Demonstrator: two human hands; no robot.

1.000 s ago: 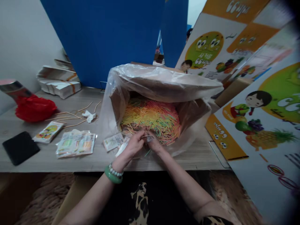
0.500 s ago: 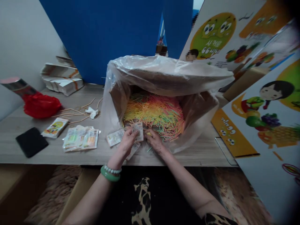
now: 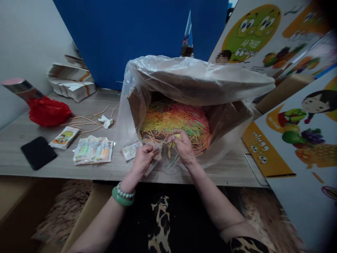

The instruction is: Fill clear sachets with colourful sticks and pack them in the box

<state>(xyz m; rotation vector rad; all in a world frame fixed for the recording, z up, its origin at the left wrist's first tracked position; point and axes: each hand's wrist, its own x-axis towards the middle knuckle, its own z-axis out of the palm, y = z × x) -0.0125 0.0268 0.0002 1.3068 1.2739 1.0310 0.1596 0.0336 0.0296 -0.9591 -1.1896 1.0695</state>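
Observation:
A cardboard box lined with a clear plastic bag (image 3: 184, 75) lies on its side on the wooden table (image 3: 52, 168); it is full of thin coloured sticks (image 3: 173, 121). My left hand (image 3: 143, 158), with a green bangle and a bead bracelet on the wrist, holds a small printed packet (image 3: 157, 147) at the box's mouth. My right hand (image 3: 183, 146) pinches a small bunch of yellow sticks (image 3: 177, 135) just above the pile, to the right of the packet.
More small packets (image 3: 93, 151) lie left of the box, with a black phone (image 3: 38, 151), a red bag (image 3: 48, 110), loose sticks and stacked folded cartons (image 3: 71, 86). Large printed cardboard sheets (image 3: 297, 116) lean at the right. A blue panel stands behind.
My right hand has lifted from the table edge into the pile and closed on a bunch of sticks. The left hand has lowered the packet slightly. The view has shifted a little.

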